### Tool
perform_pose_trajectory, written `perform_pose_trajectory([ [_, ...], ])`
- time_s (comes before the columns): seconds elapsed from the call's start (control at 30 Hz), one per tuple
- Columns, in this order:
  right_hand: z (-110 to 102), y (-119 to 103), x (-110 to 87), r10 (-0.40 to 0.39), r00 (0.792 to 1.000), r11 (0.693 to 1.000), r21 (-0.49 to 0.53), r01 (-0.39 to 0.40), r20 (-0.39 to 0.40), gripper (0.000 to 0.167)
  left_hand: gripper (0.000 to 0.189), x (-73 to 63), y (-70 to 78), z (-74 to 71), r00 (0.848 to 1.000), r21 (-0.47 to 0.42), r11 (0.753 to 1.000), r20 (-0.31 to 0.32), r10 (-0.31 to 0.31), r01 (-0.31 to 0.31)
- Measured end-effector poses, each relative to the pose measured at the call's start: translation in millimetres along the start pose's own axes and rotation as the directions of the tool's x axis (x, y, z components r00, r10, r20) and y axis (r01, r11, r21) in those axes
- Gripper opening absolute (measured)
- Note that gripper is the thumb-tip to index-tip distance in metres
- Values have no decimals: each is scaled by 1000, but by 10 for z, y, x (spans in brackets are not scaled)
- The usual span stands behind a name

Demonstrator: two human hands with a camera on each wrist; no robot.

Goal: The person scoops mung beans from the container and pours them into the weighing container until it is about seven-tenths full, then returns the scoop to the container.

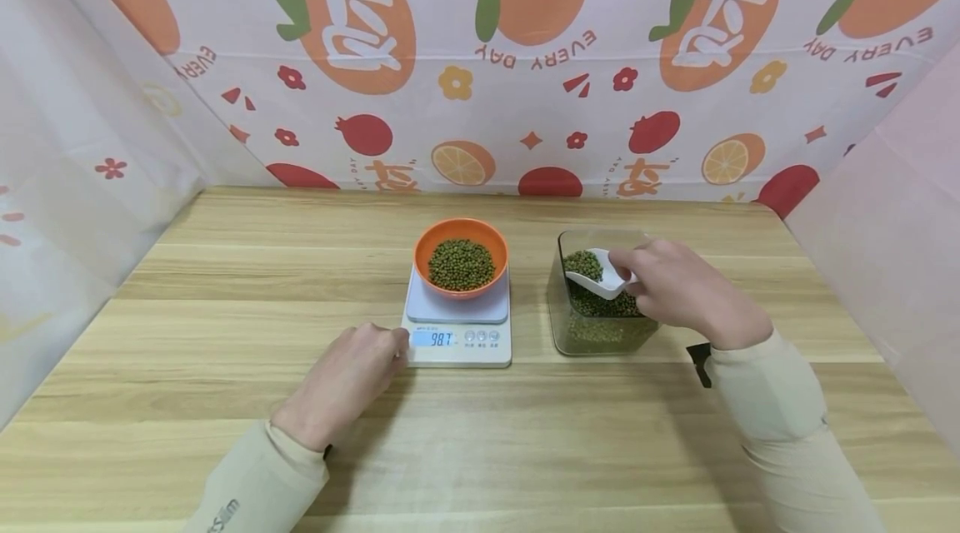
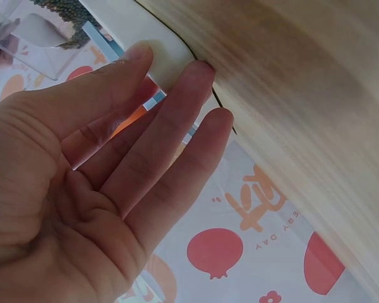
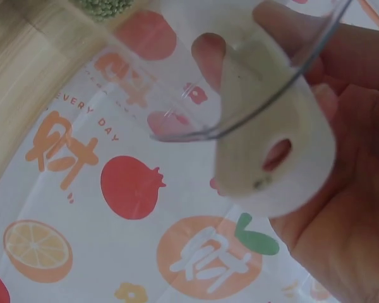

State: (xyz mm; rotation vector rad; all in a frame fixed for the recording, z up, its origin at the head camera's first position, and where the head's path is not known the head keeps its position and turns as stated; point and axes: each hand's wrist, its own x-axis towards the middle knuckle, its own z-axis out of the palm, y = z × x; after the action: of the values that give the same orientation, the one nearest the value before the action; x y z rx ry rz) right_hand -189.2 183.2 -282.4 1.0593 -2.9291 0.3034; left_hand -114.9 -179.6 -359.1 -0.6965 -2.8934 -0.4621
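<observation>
wooden table (image 1: 585,441), left hand (image 1: 345,383) loose at scale (image 1: 459,356), right hand (image 1: 671,283) tight around white scoop (image 1: 611,275)

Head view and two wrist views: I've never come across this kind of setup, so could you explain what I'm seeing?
There is no machine here: a person works bare-handed. The wide picture comes from a camera worn on the head, looking forward and down; the two closer ones come from cameras on each wrist. On the wooden table sits a digital scale bearing an orange bowl of green beans. Beside it stands a clear container with more beans. The right hand holds a white scoop at the container; the left hand touches the scale's edge.
</observation>
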Motion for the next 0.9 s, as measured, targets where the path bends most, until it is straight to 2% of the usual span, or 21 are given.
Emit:
perform_pose_trajectory([
  [0.23, 19, 33, -48, -29, 997, 1000, 2, 29, -74, 33, 28, -5, -1, -2, 1000, -10, 1000, -3, -5, 5],
  [0.5, 1, 55, -122, -16, 989, 999, 27, 20, -148, 27, 38, 3, -5, -6, 1000, -11, 1000, 14, -1, 1],
  [0.73, 20, 114, -165, -81, 953, 996, 5, 87, -290, 28, 43, 3, -6, -5, 1000, -16, 1000, 12, 4, -4],
  [0.9, 52, 146, -178, -96, 927, 995, -7, 101, -363, 30, 47, 4, -7, 1, 1000, -18, 1000, 14, 6, -5],
])
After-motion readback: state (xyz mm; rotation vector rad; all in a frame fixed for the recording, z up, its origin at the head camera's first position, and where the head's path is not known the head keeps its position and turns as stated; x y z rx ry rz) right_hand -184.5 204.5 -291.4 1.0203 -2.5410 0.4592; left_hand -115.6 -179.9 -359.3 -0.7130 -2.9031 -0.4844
